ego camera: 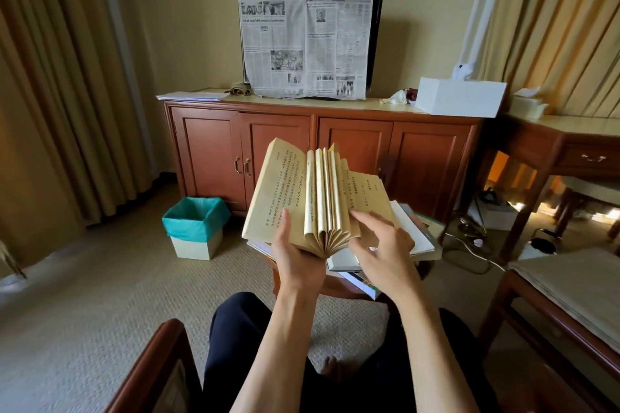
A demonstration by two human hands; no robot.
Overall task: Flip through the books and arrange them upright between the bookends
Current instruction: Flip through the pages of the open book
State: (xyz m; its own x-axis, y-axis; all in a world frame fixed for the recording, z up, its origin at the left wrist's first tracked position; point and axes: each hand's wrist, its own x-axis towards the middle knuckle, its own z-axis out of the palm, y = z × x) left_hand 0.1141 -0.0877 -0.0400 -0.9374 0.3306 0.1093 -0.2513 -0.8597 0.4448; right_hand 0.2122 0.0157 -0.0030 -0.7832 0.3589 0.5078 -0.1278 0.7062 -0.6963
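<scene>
A yellowed book [315, 198] is held open above a low table [335, 285], its middle pages fanned upright. The left hand [295, 258] grips the book from beneath at the spine, thumb [284, 228] lying up the left page and the other fingers curled under the cover, hidden from view. The right hand [385, 245] rests on the right-hand pages near their lower edge, fingers slightly spread and lightly bent, fingertips [357, 215] touching the paper without closing round it. Directly under the open book, other books [362, 261] lie flat in a loose stack on the table, some edges overhanging toward the person. No book in view stands upright. The person is seated, dark trousers [241, 339] visible at the bottom of the view, a wooden armrest [157, 355] at the lower left. Beyond the table stands a wooden cabinet [318, 151]; a newspaper [305, 43] is draped over a dark screen at the back edge of its top, a white box [459, 97] sits at its right end, and papers [191, 96] lie at its left end. A bin [194, 228] with a green liner stands on the carpet in front of the cabinet's left side.
</scene>
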